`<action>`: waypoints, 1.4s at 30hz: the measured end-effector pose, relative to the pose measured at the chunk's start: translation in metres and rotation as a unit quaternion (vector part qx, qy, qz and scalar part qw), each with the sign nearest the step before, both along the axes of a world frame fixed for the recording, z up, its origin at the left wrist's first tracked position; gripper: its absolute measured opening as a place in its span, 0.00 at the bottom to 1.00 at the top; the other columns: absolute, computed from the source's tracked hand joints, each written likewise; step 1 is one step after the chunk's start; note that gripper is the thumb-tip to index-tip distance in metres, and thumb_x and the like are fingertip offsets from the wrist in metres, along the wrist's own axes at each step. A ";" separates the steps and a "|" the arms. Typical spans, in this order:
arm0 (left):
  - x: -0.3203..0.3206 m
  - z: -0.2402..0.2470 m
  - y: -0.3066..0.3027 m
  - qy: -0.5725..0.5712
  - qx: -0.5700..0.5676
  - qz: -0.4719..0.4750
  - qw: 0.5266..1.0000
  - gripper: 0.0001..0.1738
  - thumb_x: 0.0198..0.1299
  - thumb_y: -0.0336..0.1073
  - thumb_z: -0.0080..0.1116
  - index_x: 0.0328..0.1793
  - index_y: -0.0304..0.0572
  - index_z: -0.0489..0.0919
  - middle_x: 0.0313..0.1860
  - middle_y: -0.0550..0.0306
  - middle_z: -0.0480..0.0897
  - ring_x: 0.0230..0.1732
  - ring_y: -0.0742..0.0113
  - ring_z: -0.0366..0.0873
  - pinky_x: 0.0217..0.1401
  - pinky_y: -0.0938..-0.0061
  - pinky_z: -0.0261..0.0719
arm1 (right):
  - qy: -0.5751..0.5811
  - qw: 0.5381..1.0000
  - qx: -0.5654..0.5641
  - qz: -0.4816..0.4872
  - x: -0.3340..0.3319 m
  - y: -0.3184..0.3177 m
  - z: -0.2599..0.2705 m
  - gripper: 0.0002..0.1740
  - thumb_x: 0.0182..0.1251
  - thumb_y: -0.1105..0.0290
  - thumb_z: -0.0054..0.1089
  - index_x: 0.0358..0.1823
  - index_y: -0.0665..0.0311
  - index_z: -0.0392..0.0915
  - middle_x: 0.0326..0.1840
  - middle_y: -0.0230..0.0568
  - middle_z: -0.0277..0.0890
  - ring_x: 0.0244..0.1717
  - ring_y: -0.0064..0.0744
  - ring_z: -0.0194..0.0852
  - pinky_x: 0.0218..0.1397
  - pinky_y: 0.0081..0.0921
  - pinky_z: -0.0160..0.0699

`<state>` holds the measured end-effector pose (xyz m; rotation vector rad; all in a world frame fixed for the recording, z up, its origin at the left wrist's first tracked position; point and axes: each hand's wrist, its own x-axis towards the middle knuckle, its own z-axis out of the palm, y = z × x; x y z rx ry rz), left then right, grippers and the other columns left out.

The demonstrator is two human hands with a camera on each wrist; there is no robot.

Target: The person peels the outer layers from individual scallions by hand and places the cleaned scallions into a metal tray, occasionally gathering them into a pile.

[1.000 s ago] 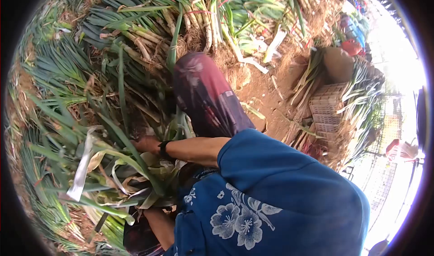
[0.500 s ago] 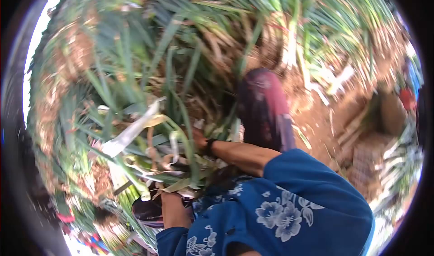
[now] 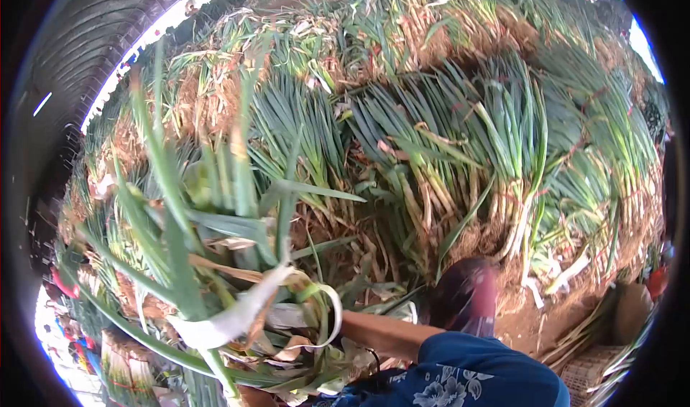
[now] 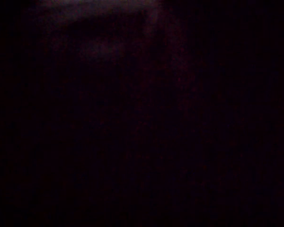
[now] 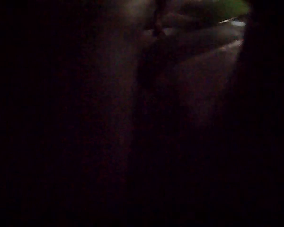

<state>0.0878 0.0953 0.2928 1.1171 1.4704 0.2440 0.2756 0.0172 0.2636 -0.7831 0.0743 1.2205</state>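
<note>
A loose bundle of large green onions (image 3: 180, 263), with long green leaves and dry, curled outer leaves, fills the left foreground of the head view. A white strip (image 3: 230, 321) lies across it. My right forearm (image 3: 392, 333) reaches into the bundle from the right, and leaves hide the hand. At the bottom edge, a bit of my left hand or wrist (image 3: 253, 397) shows beneath the leaves, its fingers hidden. Both wrist views are almost black; a patch of green leaf (image 5: 222, 9) shows at the top of the right one. I cannot tell how either hand grips the bundle.
Rows of upright green onion bundles (image 3: 503, 127) with brown roots stand ahead and to both sides. My knee (image 3: 463, 299) is right of the bundle. Bare soil (image 3: 514, 328) and a wicker basket (image 3: 586, 371) lie at the lower right, below a stone-like lump (image 3: 632, 313).
The head view has swung up and left, showing more rows and a roof. The bundle now looms larger and nearer, its leaves more upright and blurred, while both arms still reach into it.
</note>
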 end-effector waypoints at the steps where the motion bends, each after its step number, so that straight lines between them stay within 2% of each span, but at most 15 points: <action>1: 0.010 -0.007 0.003 -0.002 -0.006 0.002 1.000 0.17 0.63 0.33 0.53 0.58 0.45 0.76 0.58 0.53 0.79 0.64 0.60 0.73 0.67 0.61 0.69 | -0.016 1.000 -0.021 0.006 0.006 -0.006 -0.007 0.13 0.69 0.59 0.52 0.34 0.60 0.79 0.24 0.28 0.71 0.30 0.23 0.70 0.32 0.25 0.71; 7: 0.048 -0.076 0.013 -0.006 -0.068 -0.009 0.998 0.17 0.63 0.32 0.54 0.59 0.44 0.76 0.58 0.53 0.79 0.64 0.60 0.73 0.67 0.60 0.69 | -0.056 0.985 -0.159 0.031 0.032 -0.063 -0.066 0.12 0.67 0.61 0.52 0.33 0.60 0.79 0.24 0.30 0.71 0.30 0.26 0.71 0.32 0.26 0.72; 12: 0.047 -0.111 0.020 0.011 -0.129 0.000 0.992 0.18 0.62 0.31 0.54 0.59 0.44 0.76 0.58 0.53 0.79 0.64 0.60 0.73 0.66 0.60 0.70 | -0.090 0.971 -0.217 0.029 0.088 0.001 -0.101 0.10 0.65 0.62 0.52 0.33 0.60 0.78 0.24 0.32 0.71 0.30 0.28 0.72 0.32 0.28 0.72; 15: 0.043 -0.107 0.022 0.025 -0.147 0.002 0.989 0.18 0.62 0.31 0.54 0.59 0.44 0.76 0.58 0.52 0.79 0.64 0.59 0.73 0.66 0.60 0.70 | -0.076 0.963 -0.255 0.037 0.068 -0.010 -0.089 0.09 0.64 0.63 0.52 0.32 0.60 0.78 0.24 0.34 0.71 0.30 0.30 0.72 0.32 0.28 0.72; 21: 0.046 -0.065 0.024 0.056 -0.183 0.005 0.981 0.18 0.61 0.31 0.55 0.59 0.43 0.76 0.58 0.52 0.79 0.64 0.59 0.74 0.66 0.60 0.71 | -0.035 0.949 -0.308 0.056 0.018 -0.036 -0.027 0.08 0.62 0.65 0.52 0.32 0.59 0.77 0.24 0.36 0.71 0.30 0.33 0.73 0.32 0.30 0.72; 26: 0.078 -0.007 0.025 0.059 -0.205 -0.034 0.976 0.19 0.61 0.30 0.55 0.59 0.43 0.76 0.58 0.52 0.79 0.64 0.59 0.74 0.65 0.60 0.71 | -0.029 0.950 -0.308 0.041 0.025 -0.035 0.054 0.06 0.61 0.66 0.53 0.31 0.59 0.76 0.24 0.38 0.71 0.30 0.35 0.73 0.32 0.31 0.72; 29: 0.137 0.049 0.055 0.027 -0.168 -0.089 0.981 0.19 0.61 0.30 0.56 0.59 0.43 0.76 0.58 0.51 0.79 0.64 0.59 0.74 0.65 0.60 0.72 | -0.084 0.952 -0.292 0.031 0.055 -0.024 0.115 0.05 0.60 0.67 0.53 0.31 0.59 0.76 0.24 0.39 0.70 0.30 0.36 0.73 0.32 0.32 0.73; 32: 0.248 0.160 0.136 -0.055 -0.032 -0.142 0.988 0.19 0.60 0.30 0.56 0.59 0.43 0.76 0.59 0.51 0.79 0.64 0.59 0.74 0.65 0.59 0.72 | -0.246 0.935 -0.255 -0.019 0.140 0.025 0.198 0.05 0.59 0.68 0.53 0.31 0.59 0.75 0.24 0.40 0.70 0.30 0.38 0.74 0.32 0.33 0.73; 33: 0.287 0.218 0.165 -0.095 0.024 -0.147 0.984 0.19 0.60 0.29 0.56 0.59 0.43 0.76 0.59 0.51 0.79 0.64 0.59 0.74 0.65 0.59 0.72 | -0.327 0.912 -0.243 -0.043 0.183 0.051 0.236 0.04 0.58 0.68 0.53 0.31 0.59 0.75 0.24 0.41 0.70 0.30 0.38 0.74 0.32 0.33 0.73; 35: 0.338 0.353 0.216 -0.203 0.153 -0.114 0.960 0.19 0.60 0.29 0.56 0.59 0.43 0.76 0.59 0.51 0.79 0.64 0.58 0.74 0.65 0.59 0.72 | -0.507 0.827 -0.219 -0.110 0.278 0.112 0.328 0.04 0.58 0.69 0.53 0.30 0.59 0.75 0.24 0.42 0.70 0.30 0.39 0.74 0.32 0.34 0.73; 37: 0.346 0.474 0.230 -0.326 0.270 -0.046 0.905 0.20 0.60 0.29 0.56 0.59 0.43 0.76 0.59 0.51 0.79 0.64 0.58 0.74 0.65 0.59 0.72 | -0.679 0.678 -0.197 -0.203 0.386 0.178 0.435 0.03 0.57 0.69 0.53 0.30 0.59 0.75 0.24 0.42 0.70 0.30 0.40 0.74 0.32 0.34 0.73; 38: 0.336 0.514 0.220 -0.385 0.322 -0.004 0.865 0.20 0.60 0.29 0.57 0.60 0.43 0.76 0.59 0.51 0.79 0.64 0.58 0.74 0.65 0.59 0.72 | -0.741 0.594 -0.192 -0.248 0.440 0.208 0.488 0.03 0.57 0.70 0.53 0.30 0.59 0.75 0.24 0.43 0.70 0.30 0.41 0.74 0.32 0.34 0.73; 40: 0.314 0.541 0.179 -0.480 0.394 0.064 0.781 0.20 0.60 0.29 0.57 0.60 0.42 0.76 0.59 0.51 0.80 0.64 0.58 0.74 0.65 0.59 0.73 | -0.820 0.413 -0.200 -0.343 0.544 0.261 0.577 0.03 0.56 0.70 0.53 0.30 0.59 0.74 0.24 0.44 0.70 0.30 0.42 0.75 0.32 0.35 0.73; 41: 0.305 0.527 0.153 -0.495 0.395 0.083 0.769 0.20 0.60 0.29 0.57 0.60 0.42 0.76 0.59 0.51 0.80 0.64 0.58 0.74 0.65 0.59 0.73 | -0.838 0.333 -0.218 -0.374 0.586 0.286 0.607 0.02 0.56 0.70 0.53 0.30 0.59 0.74 0.24 0.44 0.70 0.30 0.42 0.75 0.32 0.35 0.73; 42: 0.297 0.499 0.128 -0.487 0.376 0.089 0.784 0.20 0.60 0.29 0.57 0.60 0.42 0.76 0.59 0.51 0.80 0.64 0.58 0.74 0.64 0.59 0.73 | -0.850 0.268 -0.251 -0.378 0.614 0.307 0.615 0.02 0.55 0.71 0.53 0.30 0.59 0.74 0.24 0.44 0.70 0.30 0.43 0.75 0.32 0.35 0.73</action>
